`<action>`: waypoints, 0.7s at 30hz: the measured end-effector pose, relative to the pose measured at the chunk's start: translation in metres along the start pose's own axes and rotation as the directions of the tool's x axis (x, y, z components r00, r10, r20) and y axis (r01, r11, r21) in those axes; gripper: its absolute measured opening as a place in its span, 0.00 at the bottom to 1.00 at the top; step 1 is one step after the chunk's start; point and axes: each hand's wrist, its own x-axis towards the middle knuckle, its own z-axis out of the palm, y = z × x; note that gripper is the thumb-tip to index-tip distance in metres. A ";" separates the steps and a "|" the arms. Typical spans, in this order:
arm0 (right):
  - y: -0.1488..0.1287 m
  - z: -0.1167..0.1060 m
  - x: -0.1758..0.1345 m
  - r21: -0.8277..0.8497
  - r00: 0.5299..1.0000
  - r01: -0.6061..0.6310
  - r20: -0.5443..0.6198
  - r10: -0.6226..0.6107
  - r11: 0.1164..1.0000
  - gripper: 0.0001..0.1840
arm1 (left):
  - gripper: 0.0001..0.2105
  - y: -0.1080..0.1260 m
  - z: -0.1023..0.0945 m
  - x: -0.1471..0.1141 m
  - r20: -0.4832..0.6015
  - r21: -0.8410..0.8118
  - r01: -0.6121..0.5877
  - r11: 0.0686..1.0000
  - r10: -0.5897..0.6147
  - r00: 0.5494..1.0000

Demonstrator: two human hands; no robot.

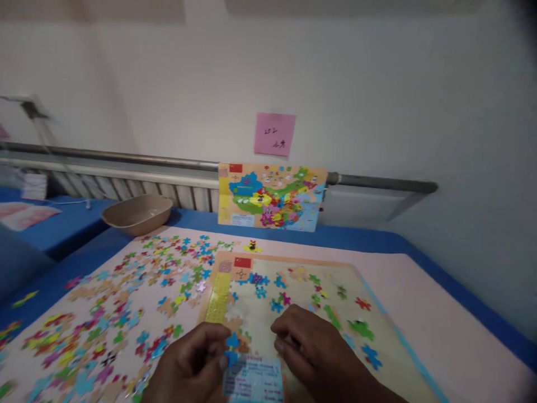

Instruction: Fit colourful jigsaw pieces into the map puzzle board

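Observation:
My left hand (191, 361) is over the lower left of the puzzle board (302, 313). Its fingers are loosely curled, and a gap shows between thumb and index finger. Right beside those fingertips is a blue puzzle piece (232, 340), among joined pieces along the board's left side. My right hand (314, 350) hovers over the board's lower middle, fingers bent and thumb drawn in near the index finger; anything in that grip is hidden. Loose pieces lie on the board, including a green piece (361, 329), a blue piece (371, 356) and a red piece (363, 304).
Many loose puzzle pieces (121, 308) spread over the pink sheet (423, 291) to the left. A beige basin (138, 215) stands behind them on the blue surface (356, 236). A printed map (272, 196) leans at the wall below a pink note (274, 134). A metal rail (386, 183) runs along the wall.

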 end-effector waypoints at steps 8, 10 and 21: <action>-0.016 0.040 0.022 0.003 0.958 0.262 -0.120 -0.260 0.965 0.19 | 0.16 0.005 -0.001 0.001 0.038 -0.103 0.043 0.994 -0.039 0.999; -0.015 0.044 0.022 -0.020 0.945 0.287 -0.157 -0.286 0.958 0.19 | 0.15 0.007 0.000 0.001 0.031 -0.096 0.051 0.994 -0.049 0.998; -0.012 0.051 0.021 -0.116 0.934 0.303 -0.160 -0.319 0.946 0.17 | 0.14 0.007 0.000 0.002 0.083 -0.051 0.038 0.998 -0.034 0.996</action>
